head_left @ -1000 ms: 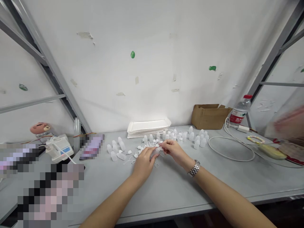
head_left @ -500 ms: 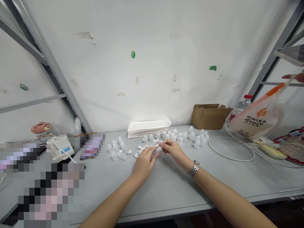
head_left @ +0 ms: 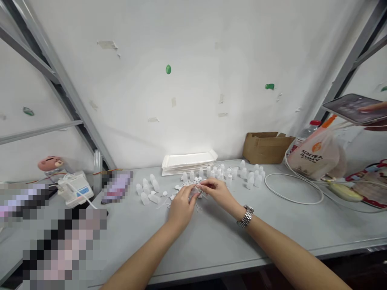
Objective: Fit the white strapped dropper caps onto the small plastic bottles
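A small translucent plastic bottle (head_left: 195,193) is tilted between my two hands, partly covered by fingers. My left hand (head_left: 180,207) is closed around its body. At the bottle's top end, the fingertips of my right hand (head_left: 220,196) are pinched together; what they grip is mostly hidden. Small white caps with ring straps (head_left: 177,187) lie loose just behind my hands. One white ring strap (head_left: 198,209) shows below the bottle. Several similar bottles (head_left: 146,186) are grouped to the left, one lying on its side.
More small bottles (head_left: 250,182) stand at the right. White trays (head_left: 190,159) are stacked by the wall, near a cardboard box (head_left: 267,147). A cable loop (head_left: 294,202) lies right. Another person's hand (head_left: 376,106) touches a phone (head_left: 352,108) above a plastic bag (head_left: 317,155).
My right hand has shifted slightly left and its fingers now lie closer over the bottle's top. At the right, the other person's phone has moved further into view and the bag has sunk.
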`<action>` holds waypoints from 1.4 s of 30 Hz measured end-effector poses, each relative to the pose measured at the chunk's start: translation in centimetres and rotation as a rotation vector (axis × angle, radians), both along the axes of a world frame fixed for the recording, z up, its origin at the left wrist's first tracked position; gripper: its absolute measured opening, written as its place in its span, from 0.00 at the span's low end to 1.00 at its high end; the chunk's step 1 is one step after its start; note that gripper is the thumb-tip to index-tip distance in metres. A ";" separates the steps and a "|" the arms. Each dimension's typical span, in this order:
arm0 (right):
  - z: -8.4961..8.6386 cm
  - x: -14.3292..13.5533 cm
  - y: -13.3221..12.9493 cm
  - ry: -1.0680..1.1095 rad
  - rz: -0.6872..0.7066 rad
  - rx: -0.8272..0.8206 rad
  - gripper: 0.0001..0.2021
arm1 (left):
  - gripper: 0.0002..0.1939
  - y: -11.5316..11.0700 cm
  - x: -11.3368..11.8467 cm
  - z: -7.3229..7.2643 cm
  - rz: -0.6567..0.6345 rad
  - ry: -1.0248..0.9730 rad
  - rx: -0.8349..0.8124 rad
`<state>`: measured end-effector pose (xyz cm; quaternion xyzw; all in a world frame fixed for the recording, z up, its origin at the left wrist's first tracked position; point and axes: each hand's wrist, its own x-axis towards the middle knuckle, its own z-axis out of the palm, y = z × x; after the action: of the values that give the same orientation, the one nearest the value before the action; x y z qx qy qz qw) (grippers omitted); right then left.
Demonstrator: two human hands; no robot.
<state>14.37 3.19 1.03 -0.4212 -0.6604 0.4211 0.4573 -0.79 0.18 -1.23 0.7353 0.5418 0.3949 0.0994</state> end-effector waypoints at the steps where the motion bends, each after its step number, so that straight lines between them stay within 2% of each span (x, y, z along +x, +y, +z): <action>1: -0.1 0.0 0.0 -0.008 -0.002 0.010 0.13 | 0.14 0.0 0.0 0.0 0.002 -0.010 -0.001; 10: -0.1 0.0 0.0 -0.004 -0.006 0.009 0.12 | 0.14 0.1 0.0 -0.1 -0.012 -0.078 -0.020; 17: 0.3 0.4 0.1 0.023 -0.033 0.018 0.15 | 0.20 -0.1 0.2 0.1 0.050 -0.144 -0.060; 24: 0.6 0.4 0.1 0.170 -0.075 -0.003 0.15 | 0.22 -0.2 0.2 0.2 0.070 -0.156 -0.077; 28: 0.6 0.6 0.4 0.139 -0.077 0.004 0.15 | 0.22 -0.2 0.2 0.5 0.074 -0.171 -0.078; 31: 0.3 1.1 0.9 0.007 -0.102 0.008 0.13 | 0.23 -0.3 0.0 0.9 0.108 -0.201 -0.060; 36: -0.9 1.6 1.3 -0.526 -0.061 0.061 0.06 | 0.23 -0.3 -0.1 1.1 0.127 -0.220 -0.029; 39: -1.8 1.4 1.1 -0.607 -0.018 0.066 0.08 | 0.23 -0.2 0.0 1.1 0.122 -0.216 -0.014; 42: -2.2 1.5 1.4 -0.608 -0.037 0.118 0.07 | 0.23 -0.3 0.0 1.1 0.122 -0.221 -0.021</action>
<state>15.87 4.58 -1.13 -0.5126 -0.7825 0.2283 0.2699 -0.81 -0.09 -0.16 0.6520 0.5753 0.4731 0.1419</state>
